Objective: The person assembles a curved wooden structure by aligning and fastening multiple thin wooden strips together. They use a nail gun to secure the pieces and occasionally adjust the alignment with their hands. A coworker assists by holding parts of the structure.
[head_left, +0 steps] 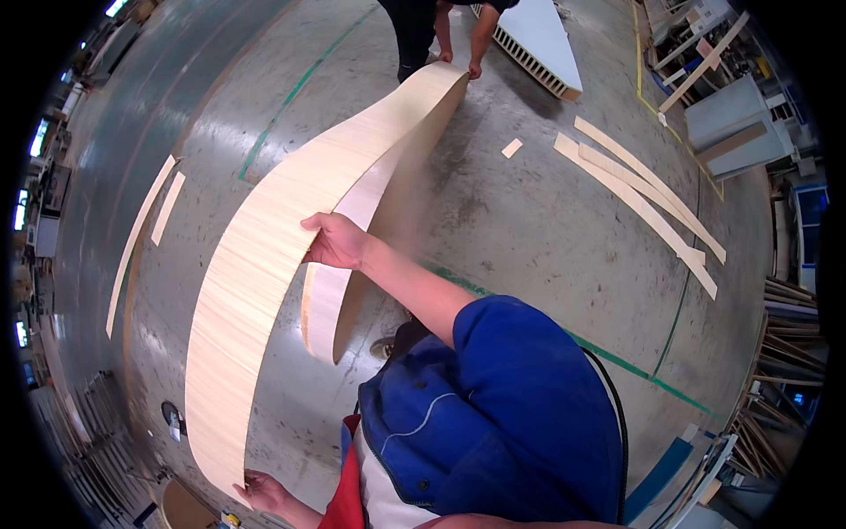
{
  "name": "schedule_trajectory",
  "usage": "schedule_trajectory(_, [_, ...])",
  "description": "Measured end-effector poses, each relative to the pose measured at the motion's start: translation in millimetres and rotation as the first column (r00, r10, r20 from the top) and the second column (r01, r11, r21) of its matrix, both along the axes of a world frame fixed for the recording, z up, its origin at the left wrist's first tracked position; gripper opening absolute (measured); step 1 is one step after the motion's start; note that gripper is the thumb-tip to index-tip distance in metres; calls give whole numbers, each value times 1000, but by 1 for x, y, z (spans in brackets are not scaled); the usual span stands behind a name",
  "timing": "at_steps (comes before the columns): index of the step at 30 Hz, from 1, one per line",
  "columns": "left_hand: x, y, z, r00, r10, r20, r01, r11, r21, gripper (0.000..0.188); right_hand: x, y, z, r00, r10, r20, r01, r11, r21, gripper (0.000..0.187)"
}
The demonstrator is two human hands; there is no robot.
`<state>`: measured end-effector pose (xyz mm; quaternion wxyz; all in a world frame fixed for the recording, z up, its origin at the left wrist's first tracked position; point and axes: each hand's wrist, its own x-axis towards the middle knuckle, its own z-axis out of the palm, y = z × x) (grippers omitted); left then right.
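A long, pale wood veneer sheet (pixel 256 264) bends in a broad curve from the lower left to the upper middle. My right hand (pixel 337 241) grips its near edge partway along, thumb on the top face and fingers beneath. At the lower end of the sheet, my left hand (pixel 266 492) pinches the corner. A co-worker's hands (pixel 460 68) hold the far end. Below my right hand, a paler hanging part (pixel 326 309) of the wood curls above the floor; how it joins the upper part is partly hidden by the sheet.
Thin wood strips (pixel 634 189) lie on the floor at right, others (pixel 141 242) at left. A small offcut (pixel 512 148) lies between. A pale-topped, slatted panel (pixel 533 44) stands behind the co-worker. Stacked boards (pixel 775 353) fill the right edge, metal bars (pixel 115 441) the lower left.
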<state>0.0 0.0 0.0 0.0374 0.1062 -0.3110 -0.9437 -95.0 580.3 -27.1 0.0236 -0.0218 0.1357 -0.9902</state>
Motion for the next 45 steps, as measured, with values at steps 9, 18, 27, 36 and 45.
schedule_trajectory(9, [-8, -48, -28, 990, -77, 120, 69, 995, 73, 37, -12, -35, -32, 992, -16, 128, 20, 999, -30, 50])
schedule_trajectory(18, [6, -79, -119, 958, -187, 218, 118, 948, 295, 39, 0, -92, -121, 932, -132, 339, 128, 991, 35, 56])
schedule_trajectory(27, [21, -92, -222, 877, -108, 468, -57, 944, 326, 37, 22, -136, -206, 794, -252, 554, 118, 957, 266, 36])
schedule_trajectory(36, [33, -92, -361, 726, 74, 684, -271, 944, 186, 33, 35, -162, -269, 661, -242, 711, 20, 952, 305, 20])
schedule_trajectory(45, [21, -76, -436, 539, 169, 825, -295, 955, -3, 34, 48, -158, -291, 573, -261, 777, -213, 868, 449, 14])
